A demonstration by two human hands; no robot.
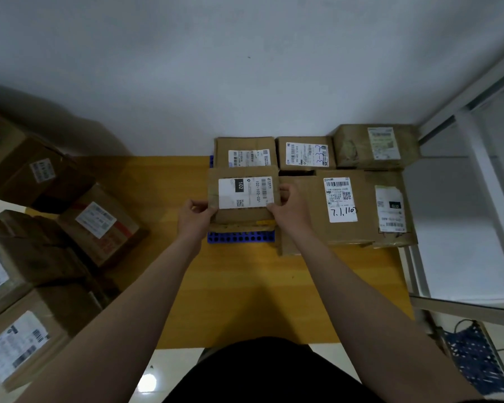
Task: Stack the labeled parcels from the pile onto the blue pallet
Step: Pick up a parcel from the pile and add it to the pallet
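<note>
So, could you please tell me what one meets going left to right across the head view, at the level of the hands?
The pile of parcels → left hand → parcel labelled 102 → right hand → parcel marked 7.1.110 → parcel with the torn label.

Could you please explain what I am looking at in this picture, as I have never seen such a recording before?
There is no machine here: a person wears a wide-angle camera on the head, so the single picture looks forward and down along both bare arms. The left hand and right hand grip the side edges of a cardboard parcel labelled 102, held at the near left corner of the blue pallet. Several other parcels already sit on it. The pile of waiting parcels lies to the left, beside a yellow floor area.
</note>
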